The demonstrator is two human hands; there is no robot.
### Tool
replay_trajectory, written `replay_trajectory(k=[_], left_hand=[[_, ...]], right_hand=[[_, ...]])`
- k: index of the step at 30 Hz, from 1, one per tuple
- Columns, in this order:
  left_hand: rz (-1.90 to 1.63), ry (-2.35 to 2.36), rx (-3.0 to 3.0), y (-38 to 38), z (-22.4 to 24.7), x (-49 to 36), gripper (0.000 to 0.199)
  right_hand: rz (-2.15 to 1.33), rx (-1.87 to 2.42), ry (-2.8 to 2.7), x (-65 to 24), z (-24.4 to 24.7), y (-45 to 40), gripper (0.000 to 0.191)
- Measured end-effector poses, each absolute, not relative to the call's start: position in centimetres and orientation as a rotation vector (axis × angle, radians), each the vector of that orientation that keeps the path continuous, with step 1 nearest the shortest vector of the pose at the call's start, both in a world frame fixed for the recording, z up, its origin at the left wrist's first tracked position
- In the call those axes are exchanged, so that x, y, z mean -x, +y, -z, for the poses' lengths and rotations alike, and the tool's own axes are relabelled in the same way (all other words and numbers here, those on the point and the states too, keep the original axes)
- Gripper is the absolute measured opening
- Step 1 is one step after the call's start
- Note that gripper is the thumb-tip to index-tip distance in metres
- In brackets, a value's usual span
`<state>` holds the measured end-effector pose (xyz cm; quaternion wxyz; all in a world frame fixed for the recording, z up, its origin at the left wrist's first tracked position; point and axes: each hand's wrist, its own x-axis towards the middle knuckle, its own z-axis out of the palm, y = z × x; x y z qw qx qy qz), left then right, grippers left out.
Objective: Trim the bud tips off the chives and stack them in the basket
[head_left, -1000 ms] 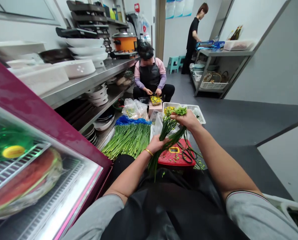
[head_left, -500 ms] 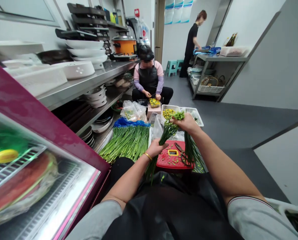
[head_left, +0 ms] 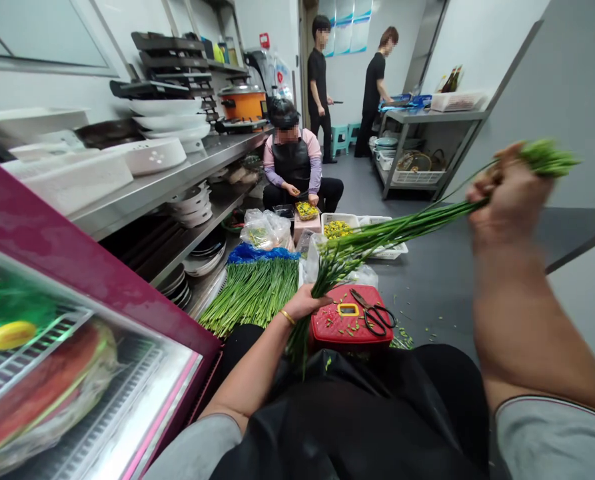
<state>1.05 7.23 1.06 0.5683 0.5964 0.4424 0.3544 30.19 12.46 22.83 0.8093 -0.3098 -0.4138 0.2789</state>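
My left hand is closed round a bunch of flowering chives, with the stem ends hanging below the fist. Raised out to the right, my right hand is closed on another bunch of chives; its buds stick out past the fist, and its stems stretch back to the left bunch. Below them is a red box lid with a yellow-rimmed handle, strewn with green bits. Black-handled scissors lie open on it. Left of my left hand, a thick pile of chives rests on blue plastic.
A seated co-worker handles yellow flowers ahead, near white baskets. Two people stand farther back. A steel shelf with dishes runs along the left, beside a glass-fronted fridge. Green bits lie on the floor at right.
My right hand has swung up and right, drawing its chives out lengthwise from the left bunch. My left hand stays nearly in place. A second standing person has appeared at the back.
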Motion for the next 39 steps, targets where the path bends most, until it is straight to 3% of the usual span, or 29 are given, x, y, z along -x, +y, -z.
replay_trajectory(k=[6, 18, 31, 39], left_hand=[[-0.819, 0.877, -1.140, 7.4, -1.4, 0.1, 0.051], [-0.761, 0.612, -0.930, 6.2, -3.1, -0.3, 0.040], [-0.643, 0.603, -1.053, 4.8, -4.2, -1.8, 0.043], [-0.650, 0.555, -1.045, 5.0, -4.2, -1.0, 0.043]], right_hand=[[-0.587, 0.581, -1.102, -36.3, -25.1, 10.8, 0.028], [-1.282, 0.777, -1.122, -26.0, -14.9, 11.6, 0.052], [-1.327, 0.974, -1.445, -20.4, -13.7, 11.9, 0.048], [-0.954, 0.931, -1.203, -21.4, -15.6, 12.5, 0.039]])
